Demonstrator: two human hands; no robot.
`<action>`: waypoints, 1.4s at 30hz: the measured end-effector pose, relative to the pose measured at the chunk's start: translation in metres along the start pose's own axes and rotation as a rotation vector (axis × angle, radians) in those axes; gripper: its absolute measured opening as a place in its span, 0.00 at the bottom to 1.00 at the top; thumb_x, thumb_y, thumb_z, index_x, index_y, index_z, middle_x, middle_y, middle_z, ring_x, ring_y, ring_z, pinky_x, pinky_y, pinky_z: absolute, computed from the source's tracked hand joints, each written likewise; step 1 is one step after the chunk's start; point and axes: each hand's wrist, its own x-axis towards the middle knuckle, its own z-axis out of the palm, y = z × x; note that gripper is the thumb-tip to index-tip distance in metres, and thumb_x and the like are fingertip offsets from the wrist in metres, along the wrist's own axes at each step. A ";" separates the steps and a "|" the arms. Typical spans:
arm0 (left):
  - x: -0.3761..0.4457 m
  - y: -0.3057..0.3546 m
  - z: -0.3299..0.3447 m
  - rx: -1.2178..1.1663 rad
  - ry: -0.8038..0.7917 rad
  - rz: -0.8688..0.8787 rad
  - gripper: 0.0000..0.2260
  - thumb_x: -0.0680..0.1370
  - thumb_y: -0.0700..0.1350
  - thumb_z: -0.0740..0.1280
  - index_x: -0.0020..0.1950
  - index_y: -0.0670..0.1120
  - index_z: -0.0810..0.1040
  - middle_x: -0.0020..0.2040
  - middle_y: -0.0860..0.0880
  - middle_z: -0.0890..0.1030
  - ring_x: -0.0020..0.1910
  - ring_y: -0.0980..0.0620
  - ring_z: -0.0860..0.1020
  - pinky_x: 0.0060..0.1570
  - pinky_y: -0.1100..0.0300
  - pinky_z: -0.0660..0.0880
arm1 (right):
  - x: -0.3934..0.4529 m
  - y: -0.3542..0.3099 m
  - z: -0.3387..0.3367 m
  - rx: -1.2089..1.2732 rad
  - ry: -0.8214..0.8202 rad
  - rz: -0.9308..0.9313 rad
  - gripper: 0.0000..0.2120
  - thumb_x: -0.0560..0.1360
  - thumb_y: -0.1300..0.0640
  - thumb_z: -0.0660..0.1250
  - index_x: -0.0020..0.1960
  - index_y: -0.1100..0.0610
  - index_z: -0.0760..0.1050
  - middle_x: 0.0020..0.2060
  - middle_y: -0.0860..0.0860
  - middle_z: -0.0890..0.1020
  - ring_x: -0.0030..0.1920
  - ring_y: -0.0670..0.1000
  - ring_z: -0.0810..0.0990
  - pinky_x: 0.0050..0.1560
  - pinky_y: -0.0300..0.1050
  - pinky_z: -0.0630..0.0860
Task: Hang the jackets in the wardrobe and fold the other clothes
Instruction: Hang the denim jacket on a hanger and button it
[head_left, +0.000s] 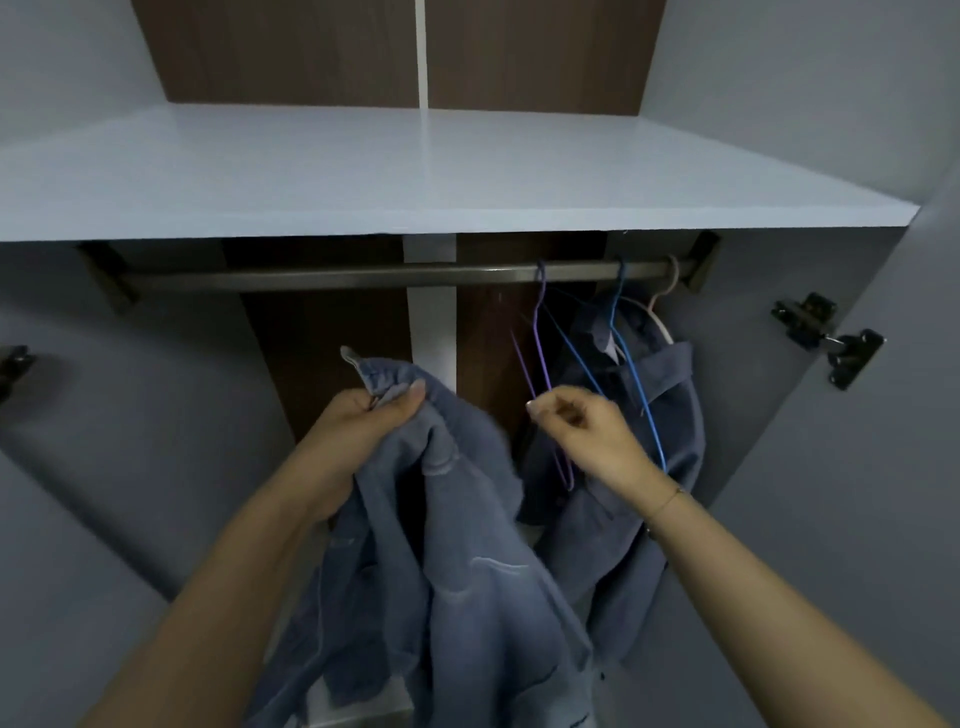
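My left hand (358, 431) grips the collar of a blue denim jacket (457, 571), which hangs down in front of the open wardrobe. My right hand (582, 436) pinches a thin purple hanger (543, 364) that hooks over the metal rail (363, 275). To the right of it, a second denim jacket (670, 410) hangs on the rail beside a blue hanger (631, 364) and a pale hanger (662, 317); which of the two carries it I cannot tell.
A white shelf (415, 171) juts out above the rail. Grey wardrobe side walls stand left and right, with a black door hinge (831, 338) on the right. The rail's left half is bare.
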 end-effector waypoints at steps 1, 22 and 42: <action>0.009 -0.003 0.005 0.066 0.021 0.000 0.14 0.73 0.54 0.70 0.42 0.42 0.82 0.39 0.43 0.83 0.39 0.51 0.82 0.43 0.61 0.77 | 0.016 0.011 -0.011 -0.093 0.117 -0.026 0.02 0.76 0.59 0.69 0.46 0.57 0.81 0.46 0.57 0.82 0.48 0.53 0.81 0.55 0.51 0.76; 0.066 -0.045 -0.031 0.291 0.161 -0.091 0.24 0.79 0.58 0.62 0.53 0.37 0.81 0.45 0.44 0.86 0.46 0.48 0.84 0.51 0.55 0.80 | 0.143 0.063 -0.047 -0.190 0.402 0.306 0.19 0.82 0.53 0.58 0.51 0.69 0.79 0.45 0.67 0.81 0.48 0.65 0.79 0.43 0.51 0.70; 0.015 -0.100 -0.082 0.794 -0.109 0.047 0.17 0.80 0.50 0.66 0.32 0.45 0.72 0.29 0.56 0.76 0.29 0.63 0.72 0.29 0.71 0.66 | -0.133 0.025 0.009 0.087 -0.237 0.678 0.15 0.77 0.62 0.65 0.33 0.57 0.81 0.23 0.51 0.63 0.23 0.47 0.59 0.22 0.36 0.56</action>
